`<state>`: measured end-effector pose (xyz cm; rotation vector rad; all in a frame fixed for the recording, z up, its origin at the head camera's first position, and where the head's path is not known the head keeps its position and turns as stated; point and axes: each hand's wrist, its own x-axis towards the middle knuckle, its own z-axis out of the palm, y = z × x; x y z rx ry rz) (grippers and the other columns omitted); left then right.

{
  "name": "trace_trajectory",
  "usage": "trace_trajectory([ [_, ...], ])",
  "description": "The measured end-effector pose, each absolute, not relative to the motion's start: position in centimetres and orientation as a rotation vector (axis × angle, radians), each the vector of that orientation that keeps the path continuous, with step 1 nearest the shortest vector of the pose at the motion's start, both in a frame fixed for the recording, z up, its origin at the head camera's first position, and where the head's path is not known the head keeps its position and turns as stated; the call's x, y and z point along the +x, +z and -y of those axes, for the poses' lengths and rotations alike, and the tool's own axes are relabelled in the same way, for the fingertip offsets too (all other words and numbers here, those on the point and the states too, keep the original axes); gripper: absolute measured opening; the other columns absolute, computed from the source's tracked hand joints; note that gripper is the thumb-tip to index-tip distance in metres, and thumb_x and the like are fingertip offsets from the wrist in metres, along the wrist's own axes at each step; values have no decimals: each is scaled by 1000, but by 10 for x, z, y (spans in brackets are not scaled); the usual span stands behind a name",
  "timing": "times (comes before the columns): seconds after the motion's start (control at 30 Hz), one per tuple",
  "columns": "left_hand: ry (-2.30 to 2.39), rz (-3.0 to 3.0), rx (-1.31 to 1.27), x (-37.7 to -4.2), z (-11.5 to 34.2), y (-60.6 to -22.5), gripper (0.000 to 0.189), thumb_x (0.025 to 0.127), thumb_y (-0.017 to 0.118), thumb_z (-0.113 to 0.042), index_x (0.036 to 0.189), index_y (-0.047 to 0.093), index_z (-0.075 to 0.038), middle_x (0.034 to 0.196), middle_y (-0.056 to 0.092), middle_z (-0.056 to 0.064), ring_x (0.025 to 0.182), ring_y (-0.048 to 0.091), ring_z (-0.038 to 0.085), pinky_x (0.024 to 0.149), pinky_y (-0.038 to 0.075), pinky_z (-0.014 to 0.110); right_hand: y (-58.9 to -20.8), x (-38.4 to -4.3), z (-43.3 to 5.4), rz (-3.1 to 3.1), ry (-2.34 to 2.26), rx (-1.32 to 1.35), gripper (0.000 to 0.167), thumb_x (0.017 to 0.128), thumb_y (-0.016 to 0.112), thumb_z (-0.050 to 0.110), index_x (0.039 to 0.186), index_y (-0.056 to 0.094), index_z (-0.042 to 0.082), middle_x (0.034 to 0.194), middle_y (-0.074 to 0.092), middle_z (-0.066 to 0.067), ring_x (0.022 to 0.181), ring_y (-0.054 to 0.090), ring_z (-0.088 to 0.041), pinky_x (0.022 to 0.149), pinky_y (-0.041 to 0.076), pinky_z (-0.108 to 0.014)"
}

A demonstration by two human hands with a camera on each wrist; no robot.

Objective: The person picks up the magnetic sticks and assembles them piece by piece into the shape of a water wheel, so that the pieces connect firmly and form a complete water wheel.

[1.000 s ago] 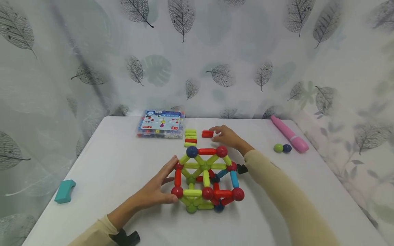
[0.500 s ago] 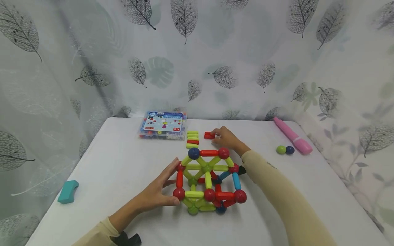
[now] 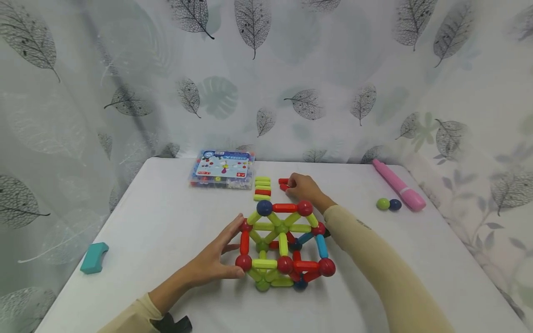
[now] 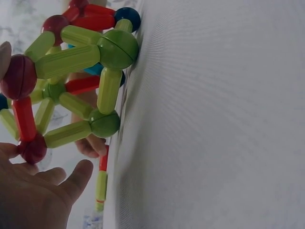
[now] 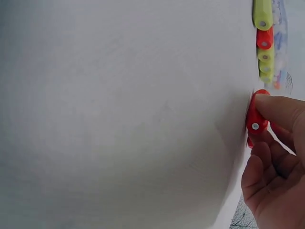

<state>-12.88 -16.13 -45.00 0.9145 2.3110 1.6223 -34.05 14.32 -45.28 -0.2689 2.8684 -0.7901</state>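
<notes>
A frame of coloured balls and magnetic rods stands on the white table. My left hand grips its left side, thumb at the lower red ball and fingers at the upper red ball. From close up, the left wrist view shows the palm beside a red ball. Behind the frame, my right hand pinches a red magnetic rod between thumb and fingers, low over the table. Another red rod lies just beyond it.
A row of yellow-green and red rods lies left of the right hand, beside a clear parts box. A green and a navy ball sit at right near a pink stick-shaped object. A teal block lies far left.
My right hand has closed its fingers on the nearer red rod and turned it askew from the other. The left hand keeps its hold on the frame. The whole view has shifted slightly.
</notes>
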Motion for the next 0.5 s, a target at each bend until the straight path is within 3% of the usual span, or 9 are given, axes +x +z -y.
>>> trace_trajectory([
  [0.23, 1616, -2314, 903, -129, 160, -447, 106, 82, 82, -44, 163, 13, -37, 170, 16, 0, 151, 32, 28, 104, 50, 47, -447, -328, -165, -2750, -1074, -212, 48, 94, 73, 27, 137, 60, 12, 116, 63, -9, 107, 57, -27, 90, 57, -38],
  [0.37, 1621, -2311, 863, -127, 160, -445, 108, 82, 81, -44, 163, 12, -36, 171, 16, 5, 152, 31, 30, 104, 50, 47, -447, -321, -178, -2608, -1302, -99, 49, 96, 70, 29, 141, 58, 13, 130, 61, -9, 118, 56, -29, 98, 54, -45],
  [0.5, 1622, -2300, 827, -126, 158, -445, 108, 81, 81, -44, 163, 12, -38, 171, 16, 1, 153, 29, 30, 105, 49, 47, -443, -310, -188, -2421, -1561, 56, 53, 97, 70, 30, 145, 54, 15, 139, 56, -9, 128, 53, -31, 107, 48, -48],
])
